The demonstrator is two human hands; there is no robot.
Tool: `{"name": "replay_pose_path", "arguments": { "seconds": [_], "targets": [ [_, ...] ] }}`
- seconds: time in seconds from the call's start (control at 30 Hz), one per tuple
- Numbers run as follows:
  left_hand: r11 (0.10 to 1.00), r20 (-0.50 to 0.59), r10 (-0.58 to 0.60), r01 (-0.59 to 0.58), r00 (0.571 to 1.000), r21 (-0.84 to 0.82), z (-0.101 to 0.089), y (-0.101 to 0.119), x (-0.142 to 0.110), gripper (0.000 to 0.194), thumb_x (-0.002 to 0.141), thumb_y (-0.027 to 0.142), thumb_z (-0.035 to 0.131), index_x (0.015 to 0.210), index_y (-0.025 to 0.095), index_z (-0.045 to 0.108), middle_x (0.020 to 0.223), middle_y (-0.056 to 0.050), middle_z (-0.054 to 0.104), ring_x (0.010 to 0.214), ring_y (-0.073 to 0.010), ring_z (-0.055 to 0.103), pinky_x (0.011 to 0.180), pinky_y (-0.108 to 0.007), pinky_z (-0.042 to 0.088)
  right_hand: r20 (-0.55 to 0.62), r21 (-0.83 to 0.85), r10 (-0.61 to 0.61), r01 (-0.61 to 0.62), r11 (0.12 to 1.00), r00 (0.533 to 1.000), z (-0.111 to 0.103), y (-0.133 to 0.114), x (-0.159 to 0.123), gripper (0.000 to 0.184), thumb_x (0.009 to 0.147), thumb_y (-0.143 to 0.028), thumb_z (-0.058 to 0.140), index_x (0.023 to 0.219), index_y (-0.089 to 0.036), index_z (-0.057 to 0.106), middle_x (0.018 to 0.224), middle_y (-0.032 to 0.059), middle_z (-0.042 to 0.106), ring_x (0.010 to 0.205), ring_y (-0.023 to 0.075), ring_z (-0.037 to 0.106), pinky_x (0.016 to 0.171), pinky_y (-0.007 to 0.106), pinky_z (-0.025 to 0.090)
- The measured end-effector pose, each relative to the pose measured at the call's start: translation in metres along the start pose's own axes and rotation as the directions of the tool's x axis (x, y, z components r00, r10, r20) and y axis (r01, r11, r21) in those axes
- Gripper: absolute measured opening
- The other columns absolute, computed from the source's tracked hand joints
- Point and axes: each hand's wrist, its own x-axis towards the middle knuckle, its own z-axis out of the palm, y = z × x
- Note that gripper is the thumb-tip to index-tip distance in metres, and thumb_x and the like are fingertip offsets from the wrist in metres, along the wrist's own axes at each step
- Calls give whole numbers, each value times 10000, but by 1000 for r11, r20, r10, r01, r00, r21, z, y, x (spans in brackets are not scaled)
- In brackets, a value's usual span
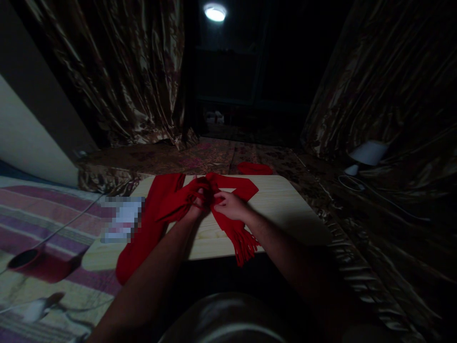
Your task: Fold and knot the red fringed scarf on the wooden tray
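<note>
A long red scarf [146, 224] with fringed ends lies in folds over a pale wooden table [278, 209], one loop hanging past the near left edge. Its fringe [244, 245] spreads near the front edge. My left hand [199, 202] is closed round a bunched part of the scarf, red strands crossing its fingers. Close by on the right, my right hand [230, 205] pinches the cloth with bent fingers. Dim light partly hides both sets of fingertips.
A blurred-out printed item [124, 219] lies at the table's left. Another red cloth [255, 168] sits beyond the far edge. Left, on striped bedding, are a dark red cylinder [46, 266] and cables. A white lamp [369, 152] stands right, and curtains [143, 71] hang behind.
</note>
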Motion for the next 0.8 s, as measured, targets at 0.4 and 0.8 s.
{"name": "replay_pose_path", "arguments": {
  "seconds": [0.4,0.8],
  "targets": [
    [981,-185,104,-70,977,182,-26,-14,7,839,978,673,329,1610,138,196,1679,-138,205,1557,-242,151,1281,-366,70,58,-431,-168,176,885,984,12,14,13,574,730,-344,799,1256,-155,669,1267,142,663,1146,258,634,1000,350,490],
    [988,-226,59,-24,972,154,-24,-17,9,875,981,679,320,1615,102,150,1687,-154,155,1558,-223,142,1276,-333,92,-323,-140,113,-165,976,940,-27,34,51,321,773,-2,563,988,-184,716,1027,51,754,921,163,697,865,285,543]
  ]
}}
